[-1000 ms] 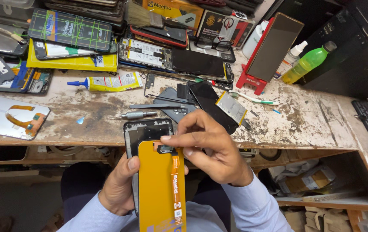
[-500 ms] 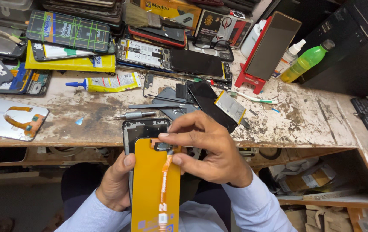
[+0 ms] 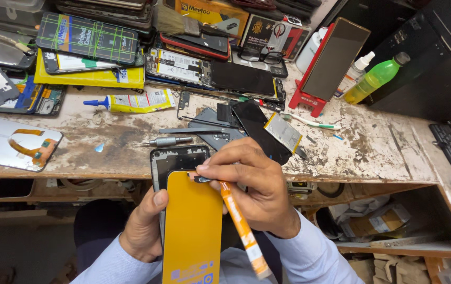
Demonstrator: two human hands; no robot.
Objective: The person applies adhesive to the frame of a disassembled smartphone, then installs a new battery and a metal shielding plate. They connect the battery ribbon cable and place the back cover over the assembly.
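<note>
Reaching up from the bottom edge, the left hand point(image 3: 144, 231) grips the left side of a phone frame point(image 3: 175, 160), thumb pressed on the front and the other fingers hidden behind it. An orange display panel point(image 3: 193, 226) lies over most of that frame, so only the dark top shows, and the panel's lower end is cut off by the picture's edge. Just right, the right hand point(image 3: 254, 186) has its fingers pinched together on a small dark connector at the panel's top edge; what exactly sits under the fingertips is too small to make out. An orange ribbon strip point(image 3: 241, 229) hangs from that pinch down across the wrist. Both hands hover below the front edge of the workbench point(image 3: 388, 152), apart from it. On the bench, a screwdriver point(image 3: 165, 141) lies just beyond the frame, a glue tube point(image 3: 131, 101) farther back, and bare worn surface opens to the right.
</note>
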